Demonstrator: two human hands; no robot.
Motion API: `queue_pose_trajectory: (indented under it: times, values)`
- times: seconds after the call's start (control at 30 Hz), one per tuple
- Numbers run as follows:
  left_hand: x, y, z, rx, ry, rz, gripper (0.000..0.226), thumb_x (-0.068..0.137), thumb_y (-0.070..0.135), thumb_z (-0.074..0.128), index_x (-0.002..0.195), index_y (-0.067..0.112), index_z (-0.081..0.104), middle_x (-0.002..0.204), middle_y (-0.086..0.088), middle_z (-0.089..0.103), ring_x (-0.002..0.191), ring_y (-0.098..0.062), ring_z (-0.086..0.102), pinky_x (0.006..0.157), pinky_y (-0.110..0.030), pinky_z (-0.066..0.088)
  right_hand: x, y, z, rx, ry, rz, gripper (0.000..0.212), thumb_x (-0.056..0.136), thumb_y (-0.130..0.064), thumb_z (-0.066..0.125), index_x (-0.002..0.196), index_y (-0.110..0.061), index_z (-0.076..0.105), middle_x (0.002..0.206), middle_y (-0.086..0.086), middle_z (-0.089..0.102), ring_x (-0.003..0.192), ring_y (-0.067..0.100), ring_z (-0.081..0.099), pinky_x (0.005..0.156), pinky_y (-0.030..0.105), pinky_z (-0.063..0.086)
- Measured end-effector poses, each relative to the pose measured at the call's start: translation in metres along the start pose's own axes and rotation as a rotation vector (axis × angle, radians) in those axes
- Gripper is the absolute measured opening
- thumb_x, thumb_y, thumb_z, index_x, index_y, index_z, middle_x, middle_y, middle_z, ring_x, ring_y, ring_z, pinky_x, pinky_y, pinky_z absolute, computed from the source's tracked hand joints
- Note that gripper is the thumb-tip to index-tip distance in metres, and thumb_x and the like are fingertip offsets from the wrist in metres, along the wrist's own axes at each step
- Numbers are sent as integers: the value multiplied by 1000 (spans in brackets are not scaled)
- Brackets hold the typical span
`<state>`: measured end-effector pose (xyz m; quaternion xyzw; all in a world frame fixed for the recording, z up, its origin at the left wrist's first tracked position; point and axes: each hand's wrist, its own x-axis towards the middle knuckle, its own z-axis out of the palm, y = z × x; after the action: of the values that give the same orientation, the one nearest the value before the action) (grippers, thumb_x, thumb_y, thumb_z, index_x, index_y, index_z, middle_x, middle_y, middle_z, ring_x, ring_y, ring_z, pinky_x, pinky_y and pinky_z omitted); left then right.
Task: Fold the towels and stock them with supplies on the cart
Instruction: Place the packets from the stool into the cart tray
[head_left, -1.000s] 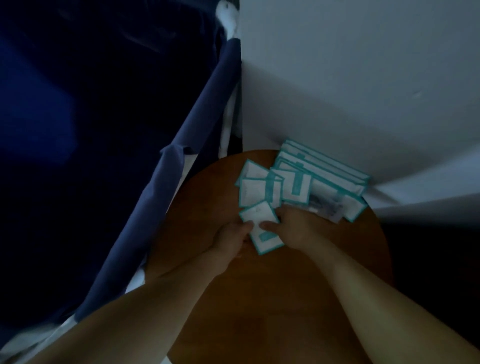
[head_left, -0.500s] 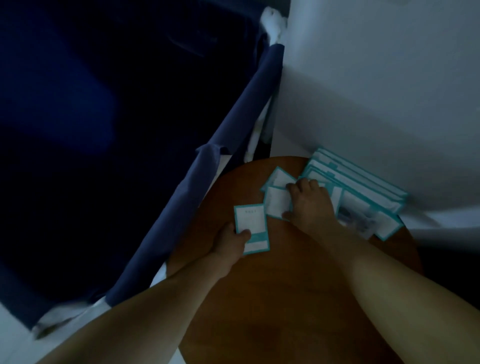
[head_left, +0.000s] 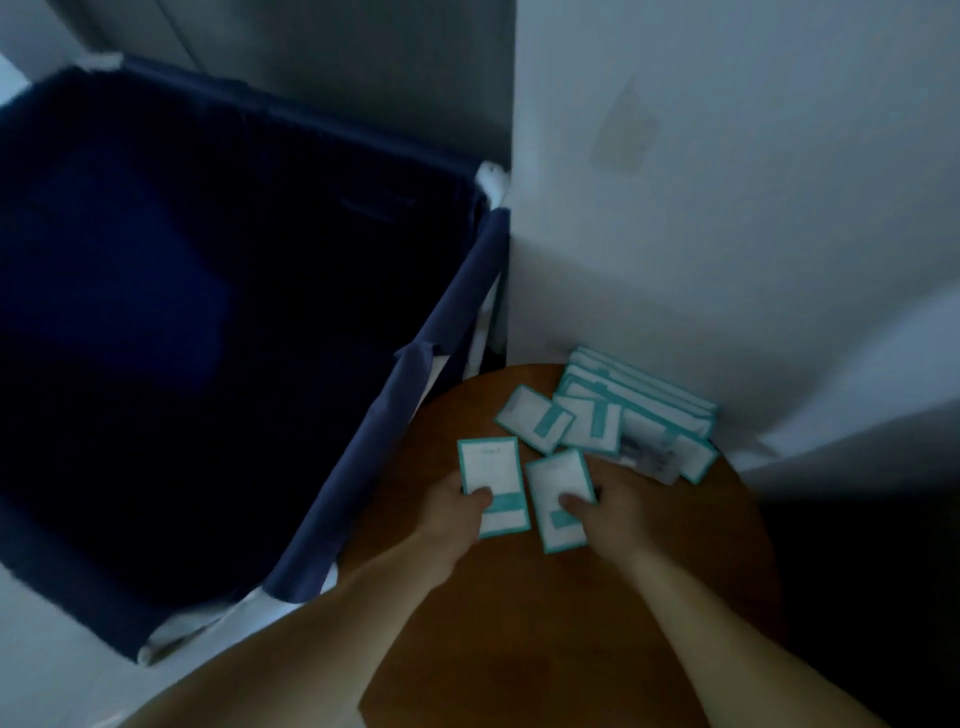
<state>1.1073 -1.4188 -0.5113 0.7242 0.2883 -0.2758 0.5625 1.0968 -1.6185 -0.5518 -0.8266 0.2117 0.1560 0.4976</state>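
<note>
Small white packets with teal borders lie on a round wooden table (head_left: 597, 623). My left hand (head_left: 457, 512) pinches one packet (head_left: 491, 470) by its lower end, thumb on top. My right hand (head_left: 610, 517) pinches a second packet (head_left: 558, 486) beside it, thumb on its face. Two more small packets (head_left: 535, 418) lie flat just beyond. A stack of longer teal-edged packets (head_left: 644, 402) leans against the wall at the table's far edge.
A large dark blue fabric bin (head_left: 208, 312) on a white frame stands open to the left, its rim touching the table's edge. White walls (head_left: 727, 208) form a corner behind the table. The scene is dim.
My right hand has drawn back from the loose packets with a second packet pinched in it. My left hand keeps its packet. The view has tilted up, showing more of the bin.
</note>
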Motion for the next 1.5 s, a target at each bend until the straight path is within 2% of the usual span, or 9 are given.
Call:
queue_pose_trajectory:
  times: [0.17,0.33,0.47,0.57,0.73,0.9,1.07,1.17,1.5]
  values:
    - [-57,38,-9,118,-71,195,11,94,15,63,96,26,63,85,10,69,74,-6,68,50,-15,48,-79,-33,-40,87,244,20,30,78,-8,82,79,-26,58,90,5,74,73,9,67,60,16,49]
    - [-139,86,-15,139,-172,440,15,93,13,63,93,28,65,83,11,71,66,-2,69,52,-15,51,-177,-86,-84,183,433,-73,17,85,-16,78,89,-23,63,89,3,75,79,22,73,75,46,60]
    - [-211,123,-9,151,-252,569,10,91,13,63,94,19,70,82,2,74,73,-14,73,66,-32,60,-260,-115,-120,312,602,-118,16,87,-21,77,92,-28,63,87,-1,76,72,11,74,68,40,63]
    - [-270,149,11,161,-256,745,16,87,13,63,75,20,69,62,14,69,57,1,64,46,-14,45,-316,-126,-150,339,711,-157,15,88,-26,76,94,-29,63,83,-5,75,69,6,73,59,30,62]
    - [-372,166,74,197,-367,925,20,85,6,63,66,12,62,51,10,61,44,5,54,41,-12,37,-402,-117,-210,366,875,-215,13,89,-27,75,95,-29,64,79,-9,75,68,3,72,54,22,57]
    - [-463,153,149,193,-511,986,19,72,28,62,80,12,69,81,-8,73,77,-26,70,71,-43,57,-486,-61,-284,337,1053,-174,9,87,-25,75,88,-26,66,77,-7,74,69,9,72,63,36,60]
    - [-528,120,228,183,-590,970,20,80,20,62,92,6,71,90,-12,73,85,-30,71,79,-49,59,-556,11,-355,312,1161,-104,6,90,-28,70,89,-24,66,78,-4,73,69,8,71,65,36,60]
    - [-552,100,264,164,-637,902,15,90,6,57,100,6,68,98,-14,72,86,-31,72,73,-45,59,-583,45,-390,316,1179,-74,5,92,-26,69,90,-23,65,81,-2,72,72,12,71,69,40,61]
    - [-575,111,369,230,-718,887,10,95,10,57,95,14,66,99,-13,72,87,-27,71,69,-37,59,-575,97,-487,255,1185,3,5,93,-29,68,91,-28,63,82,-5,71,73,9,70,70,36,61]
